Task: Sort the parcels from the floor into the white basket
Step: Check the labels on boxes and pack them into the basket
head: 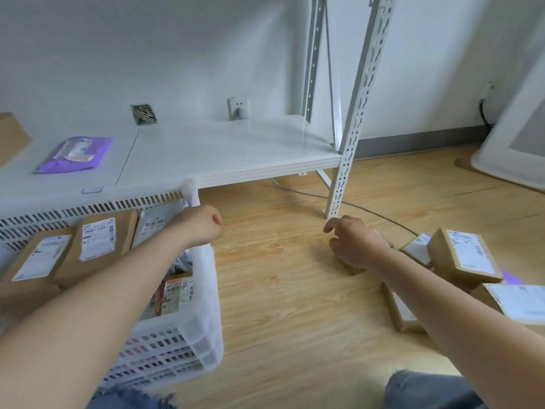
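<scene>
The white slatted basket [203,293] stands on the floor at the left and holds several brown boxes with labels [97,237] and a grey bag [156,222]. My left hand [200,225] hovers over the basket's right rim, fingers curled under, with nothing seen in it. My right hand [354,243] reaches down to the floor and curls its fingers round a small brown parcel [356,271], mostly hidden beneath it. More parcels lie on the floor at the right: a labelled brown box [463,255], a flat one [401,311] under my forearm, and a white-labelled packet [519,302].
A low white metal shelf [236,149] runs behind the basket, with a purple packet [76,154] on it. Its perforated upright post [348,143] stands just beyond my right hand. A cable [383,216] crosses the wooden floor. A white board [516,143] leans at the far right.
</scene>
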Tool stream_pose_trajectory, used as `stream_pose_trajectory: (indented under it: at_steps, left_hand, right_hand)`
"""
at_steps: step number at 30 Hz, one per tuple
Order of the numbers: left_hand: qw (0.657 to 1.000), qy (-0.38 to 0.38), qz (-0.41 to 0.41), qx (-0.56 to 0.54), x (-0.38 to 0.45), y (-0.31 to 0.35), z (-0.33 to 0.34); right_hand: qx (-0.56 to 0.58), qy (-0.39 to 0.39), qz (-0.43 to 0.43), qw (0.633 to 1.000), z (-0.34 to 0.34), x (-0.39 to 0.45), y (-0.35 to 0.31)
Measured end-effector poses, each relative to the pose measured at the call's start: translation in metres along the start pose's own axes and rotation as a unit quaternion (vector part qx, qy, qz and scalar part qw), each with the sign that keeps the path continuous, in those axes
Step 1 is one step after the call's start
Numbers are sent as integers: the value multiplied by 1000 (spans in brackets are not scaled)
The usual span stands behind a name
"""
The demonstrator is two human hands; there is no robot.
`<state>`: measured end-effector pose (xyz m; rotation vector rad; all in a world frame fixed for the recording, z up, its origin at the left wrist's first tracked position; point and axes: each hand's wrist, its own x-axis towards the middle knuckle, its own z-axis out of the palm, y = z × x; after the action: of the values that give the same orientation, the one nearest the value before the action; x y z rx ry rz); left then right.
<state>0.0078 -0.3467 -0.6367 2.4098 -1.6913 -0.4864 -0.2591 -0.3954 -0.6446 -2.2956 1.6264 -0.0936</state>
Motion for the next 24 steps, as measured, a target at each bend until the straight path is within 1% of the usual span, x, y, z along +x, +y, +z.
stream_pose_trajectory:
  at_steps: [4,6,10,13,17,21,24]
  left_hand:
    - [1000,-18,8,17,14,50,15]
    - [999,-19,13,33,21,73,27]
    - [996,-24,55,60,43,116,60]
    - [995,-41,64,63,68,146,84]
    - [993,-56,78,64,104,177,123]
    - [988,-61,110,91,137,194,165]
    - [989,-77,96,79,164,200,194]
  right_hand:
    - [33,2,57,998,-6,2,53]
    - [57,22,95,994,-7,7,79]
    - [127,69,175,974,-5,27,127]
    - [152,57,217,963,3,47,155]
    - [179,29,241,953,26,80,181]
    - [219,5,288,932,53,111,200]
    - [238,-2,308,921,71,132,217]
